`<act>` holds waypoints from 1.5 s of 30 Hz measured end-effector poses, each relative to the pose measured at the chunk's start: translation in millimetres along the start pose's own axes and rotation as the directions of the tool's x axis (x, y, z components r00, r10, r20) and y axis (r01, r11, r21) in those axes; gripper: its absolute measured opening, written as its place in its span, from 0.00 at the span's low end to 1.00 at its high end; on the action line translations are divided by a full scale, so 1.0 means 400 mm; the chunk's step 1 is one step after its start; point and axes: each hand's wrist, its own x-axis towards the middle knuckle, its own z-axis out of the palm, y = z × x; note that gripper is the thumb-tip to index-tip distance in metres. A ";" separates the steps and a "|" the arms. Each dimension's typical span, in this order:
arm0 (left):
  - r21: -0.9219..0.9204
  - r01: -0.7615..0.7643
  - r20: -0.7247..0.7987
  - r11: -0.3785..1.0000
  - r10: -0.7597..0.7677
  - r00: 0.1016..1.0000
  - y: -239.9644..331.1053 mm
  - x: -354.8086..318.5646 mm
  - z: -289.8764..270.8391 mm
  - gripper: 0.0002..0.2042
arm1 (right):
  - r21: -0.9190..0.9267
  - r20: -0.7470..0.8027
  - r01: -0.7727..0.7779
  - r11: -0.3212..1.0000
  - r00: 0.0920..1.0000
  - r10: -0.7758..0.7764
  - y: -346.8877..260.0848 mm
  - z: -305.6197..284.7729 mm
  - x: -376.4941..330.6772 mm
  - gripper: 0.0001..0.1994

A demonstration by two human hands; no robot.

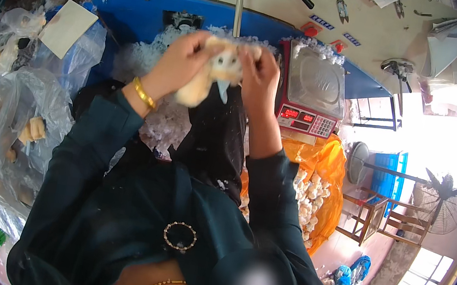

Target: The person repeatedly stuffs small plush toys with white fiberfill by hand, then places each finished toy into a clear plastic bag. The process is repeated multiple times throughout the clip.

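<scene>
Shirt (139,206) foremost, left fingers (198,43) and right fingers (262,60) grip plush toy (227,65) (scale's edge (283,91) near).

left fingers (198,39) curled, gripping | right fingers (266,64) bent, gripping | forearms (266,138) extended forward, angled inward | wrists (262,114) apart

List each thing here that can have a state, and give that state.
Plush toy: held up, blurred.
Left hand: gripping the toy.
Right hand: gripping the toy.
Red scale: switched on, display lit.
Orange bag: open, pale pieces showing inside.
Clear plastic bag: crumpled.
Standing fan: running or not, cannot tell.
</scene>
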 end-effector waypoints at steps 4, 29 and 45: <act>-0.203 0.040 -0.087 0.978 -0.059 0.995 -0.021 0.148 0.010 0.11 | 0.192 -0.124 -0.021 0.981 0.991 0.045 0.040 0.044 0.175 0.13; -0.310 0.059 -0.085 0.949 -0.089 0.992 -0.040 0.189 -0.021 0.11 | 0.316 -0.140 0.019 0.949 0.990 0.026 0.050 0.079 0.212 0.10; 0.375 -0.262 -0.226 0.889 0.362 0.904 -0.007 0.125 -0.012 0.07 | 0.619 -0.128 -0.022 0.785 0.983 0.129 0.021 0.070 0.110 0.06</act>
